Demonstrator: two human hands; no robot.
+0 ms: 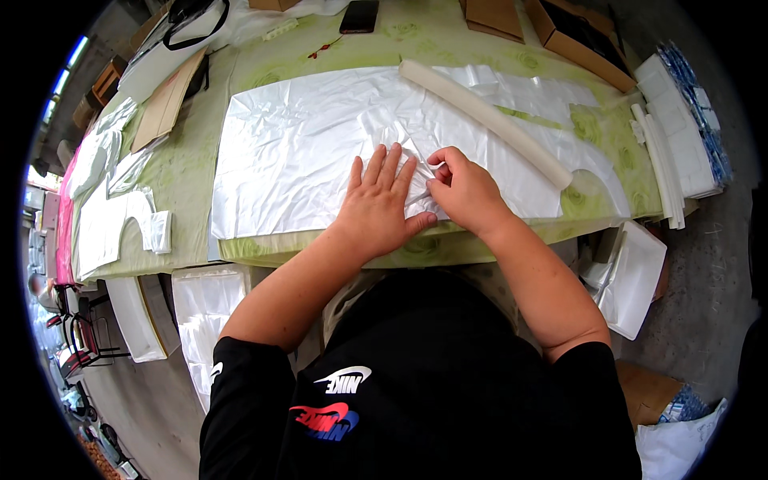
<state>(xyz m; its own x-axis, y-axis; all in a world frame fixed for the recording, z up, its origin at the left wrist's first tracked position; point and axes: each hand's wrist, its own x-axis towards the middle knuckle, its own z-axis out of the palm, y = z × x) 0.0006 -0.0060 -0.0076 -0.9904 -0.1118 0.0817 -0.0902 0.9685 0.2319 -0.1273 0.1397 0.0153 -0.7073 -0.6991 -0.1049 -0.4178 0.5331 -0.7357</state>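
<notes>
A stack of thin white plastic bags (pixel 280 152) lies creased across the table in front of me. My left hand (pixel 374 200) rests flat on it near the front edge, fingers spread and thumb pointing right. Just beside it, my right hand (pixel 468 192) is closed, thumb and forefinger pinching the wrinkled film of a plastic bag (pixel 419 170). The pinched edge is partly hidden by the fingers. A long cream-coloured tube (pixel 488 120) lies slantwise over the plastic, beyond my right hand.
White cut plastic pieces (pixel 104 228) and a cardboard flap (pixel 168 100) lie on the left of the green patterned tablecloth (pixel 320 249). A dark phone (pixel 359 16) and an open cardboard box (pixel 580 40) are at the back. Pale rolls (pixel 662 172) stand at the right edge.
</notes>
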